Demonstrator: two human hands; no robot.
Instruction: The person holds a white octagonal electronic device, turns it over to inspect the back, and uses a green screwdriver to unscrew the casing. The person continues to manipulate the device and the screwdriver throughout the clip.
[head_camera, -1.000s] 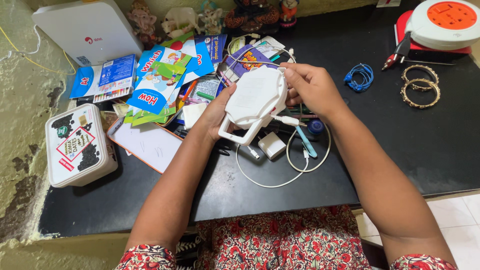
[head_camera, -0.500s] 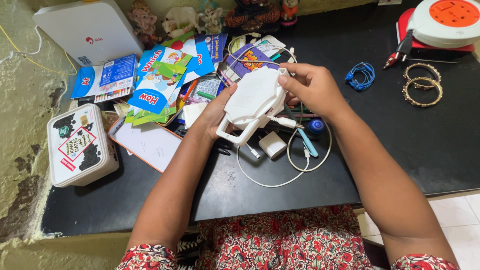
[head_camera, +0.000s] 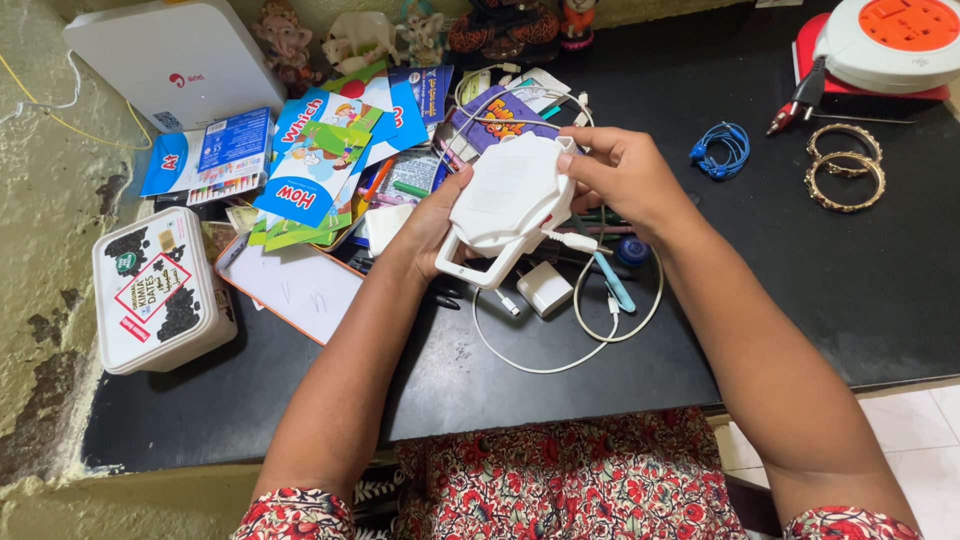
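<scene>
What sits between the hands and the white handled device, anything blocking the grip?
Nothing visible. The left hand and right hand both grip the white device directly, above the black table. A white cable plugs into its side and loops down, clear of both hands.

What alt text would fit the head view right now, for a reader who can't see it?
Both hands, left hand and right hand, hold a flat white plastic device with a handle above a cluttered black table. A white cable plugged into it loops beside a white charger block; a white lidded box sits left.
</scene>
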